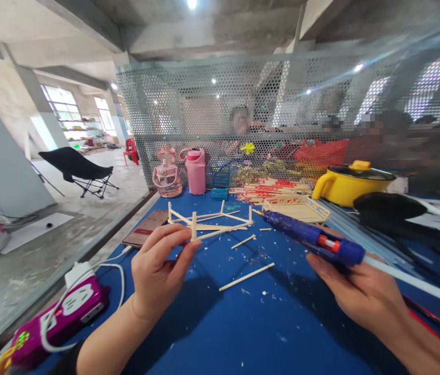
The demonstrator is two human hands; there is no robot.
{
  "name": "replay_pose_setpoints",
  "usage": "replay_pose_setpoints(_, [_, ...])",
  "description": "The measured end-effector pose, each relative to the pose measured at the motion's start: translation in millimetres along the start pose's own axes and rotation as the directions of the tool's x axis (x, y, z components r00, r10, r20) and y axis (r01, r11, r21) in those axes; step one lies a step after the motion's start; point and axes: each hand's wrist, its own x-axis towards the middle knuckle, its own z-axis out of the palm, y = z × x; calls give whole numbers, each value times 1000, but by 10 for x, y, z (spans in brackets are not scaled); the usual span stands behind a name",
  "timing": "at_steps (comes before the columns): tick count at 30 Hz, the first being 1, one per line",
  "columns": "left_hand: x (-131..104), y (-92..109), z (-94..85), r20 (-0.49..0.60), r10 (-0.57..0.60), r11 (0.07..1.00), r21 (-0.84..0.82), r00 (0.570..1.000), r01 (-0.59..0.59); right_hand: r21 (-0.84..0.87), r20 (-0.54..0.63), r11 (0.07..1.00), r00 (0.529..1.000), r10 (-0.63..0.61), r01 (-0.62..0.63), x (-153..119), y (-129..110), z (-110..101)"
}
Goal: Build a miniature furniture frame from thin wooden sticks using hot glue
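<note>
My left hand (165, 260) pinches the near corner of a wooden stick frame (223, 229), where a short upright stick stands. Thin pale sticks make up this frame, with short posts at its corners. In my right hand (360, 291) is a blue glue gun (313, 234), its nozzle pointing left close to the frame's right corner post; whether it touches cannot be made out. A white glue stick (415, 281) sticks out of the gun's back end. On the blue tabletop (220, 333) in front of the frame lie a loose stick (247, 276) and a shorter piece (243, 241).
Behind the frame stand a clear pink bottle (167, 177), a pink tumbler (196, 174), red-tipped sticks (270, 190) and a small stick tray (298, 208). A yellow pot (354, 185) is at right. A phone (145, 229) and purple power strip (63, 317) lie left. A perforated screen (204, 114) borders the back.
</note>
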Motion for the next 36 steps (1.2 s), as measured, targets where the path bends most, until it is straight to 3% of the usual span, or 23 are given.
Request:
replay_pose_setpoints(3, [-3,19,-17,-11,16,1000,10,1000,-16,-14,72,993,991,-115,116,-5,56,20])
replay_pose_setpoints(5, [-2,34,-30,-11,38,999,15,999,-38,-24,88,992,988,-123,126,-2,68,21])
replay_pose_setpoints(16, [-2,80,-57,-16,51,999,13,999,-51,42,117,996,989,-88,84,-23,19,24])
replay_pose_setpoints(36, [-21,121,-87,54,181,983,19,982,-182,-61,125,996,991,-52,60,-17,25,44])
